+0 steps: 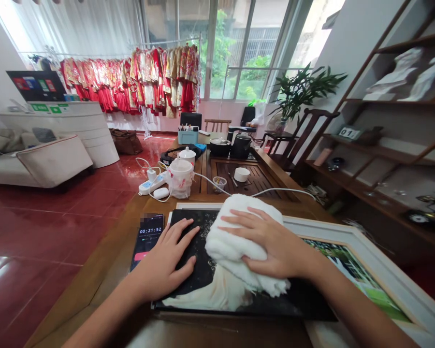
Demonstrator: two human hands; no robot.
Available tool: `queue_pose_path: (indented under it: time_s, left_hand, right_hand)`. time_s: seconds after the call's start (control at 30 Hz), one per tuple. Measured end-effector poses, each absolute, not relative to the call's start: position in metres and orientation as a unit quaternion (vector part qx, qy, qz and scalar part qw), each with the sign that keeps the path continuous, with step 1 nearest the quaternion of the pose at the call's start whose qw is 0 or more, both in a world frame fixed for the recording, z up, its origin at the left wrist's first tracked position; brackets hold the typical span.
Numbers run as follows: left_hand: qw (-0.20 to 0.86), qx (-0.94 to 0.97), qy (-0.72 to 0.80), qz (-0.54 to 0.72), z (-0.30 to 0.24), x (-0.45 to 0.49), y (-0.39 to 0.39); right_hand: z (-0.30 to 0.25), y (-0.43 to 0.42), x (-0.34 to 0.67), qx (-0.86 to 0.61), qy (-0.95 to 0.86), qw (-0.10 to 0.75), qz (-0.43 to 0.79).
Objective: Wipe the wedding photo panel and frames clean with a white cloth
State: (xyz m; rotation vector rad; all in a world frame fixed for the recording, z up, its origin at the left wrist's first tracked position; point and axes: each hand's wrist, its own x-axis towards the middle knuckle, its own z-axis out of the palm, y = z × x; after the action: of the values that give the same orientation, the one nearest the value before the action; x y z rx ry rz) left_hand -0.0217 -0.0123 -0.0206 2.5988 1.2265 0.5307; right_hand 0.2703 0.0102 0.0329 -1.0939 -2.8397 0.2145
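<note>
Presently, towel (228,237): a thick white wad on the black panel (300,299), beneath the right hand (259,234).
Right hand: fingers spread and thumb apart, laid over the towel from above rather than closed round it; an even, flat pressure would suit such a bulky wad.
Left hand: fingers spread, palm down on the panel's left side, holding nothing; well placed, I judge, to keep it from sliding.
Panel: on the counter (105,290), partly over a white frame (311,224); gentle strokes should spare what lies below.
Specks (205,227): pale, just left of the towel; overlapping passes there seem wise.
Pale shape (217,295): like draped fabric, below the towel; I cannot tell whether printed or loose, so go lightly.
Phone (150,232): just beside the left hand; best left unbumped.
</note>
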Motion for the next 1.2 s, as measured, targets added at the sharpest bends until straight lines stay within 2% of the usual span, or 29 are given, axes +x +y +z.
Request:
queue_pose_path:
  time_s: [0.17, 0.5, 0.9, 1.2]
  left_hand:
    - [0.112, 0.885, 0.420, 0.168, -0.021, -0.020, -0.012]
    - [0.118, 0.885, 0.422, 0.160, -0.020, -0.017, -0.006]
    - [0.117, 0.884, 0.421, 0.166, -0.019, -0.020, -0.013]
    - [0.115, 0.885, 0.420, 0.166, -0.019, -0.016, -0.006]
  right_hand:
    - [0.033, 0.008, 0.270, -0.361, -0.930, 0.044, 0.053]
    - [0.042, -0.016, 0.242, -0.286, -0.951, 0.006, 0.119]
    - [0.030, 0.013, 0.275, -0.371, -0.927, 0.050, 0.036]
    - [0.042, -0.013, 0.247, -0.291, -0.950, 0.012, 0.108]
